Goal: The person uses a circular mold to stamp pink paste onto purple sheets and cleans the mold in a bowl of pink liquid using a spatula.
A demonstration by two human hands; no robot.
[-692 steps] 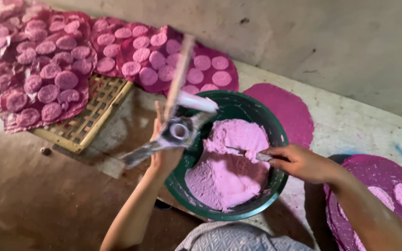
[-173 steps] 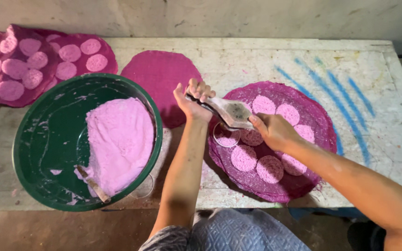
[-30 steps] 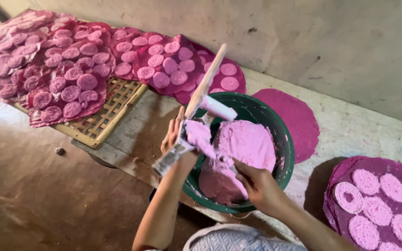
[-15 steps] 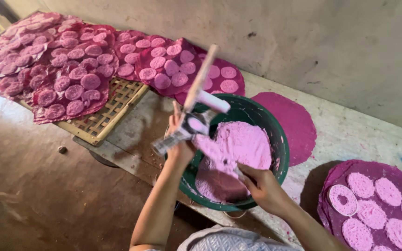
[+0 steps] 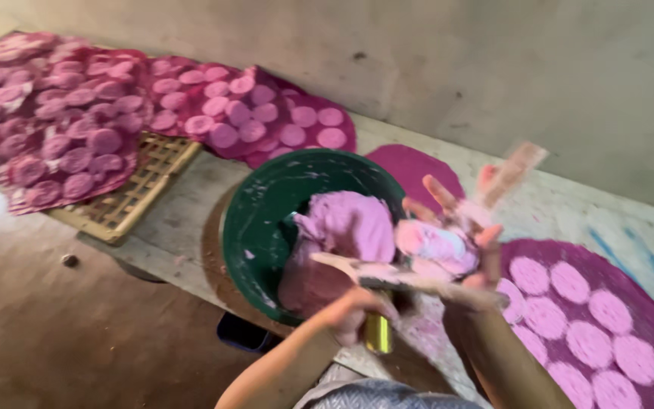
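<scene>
My left hand (image 5: 353, 309) comes up from the lower left and is closed on a dough-smeared press tool (image 5: 387, 276) with a flat blade and a brass-coloured cylinder under it. Just right of it, my right hand (image 5: 487, 254) cups a lump of pink dough (image 5: 437, 246) with its fingers spread upward. A blurred wooden stick (image 5: 512, 170) rises beside the right hand; who holds it is unclear. Both hands hover over the right rim of a green bowl (image 5: 251, 220) that holds a mound of pink dough (image 5: 346, 223).
A round purple cloth (image 5: 645, 303) with several pink dough discs lies at right on the white table (image 5: 569, 204). A bare purple cloth (image 5: 410, 163) lies behind the bowl. Disc-covered cloths (image 5: 62, 129) rest on a bamboo tray (image 5: 138, 197) at left. A wall stands behind.
Both hands have shifted from above the bowl's middle to its right rim. My right hand has come up out of the bowl with a lump of dough in it.
</scene>
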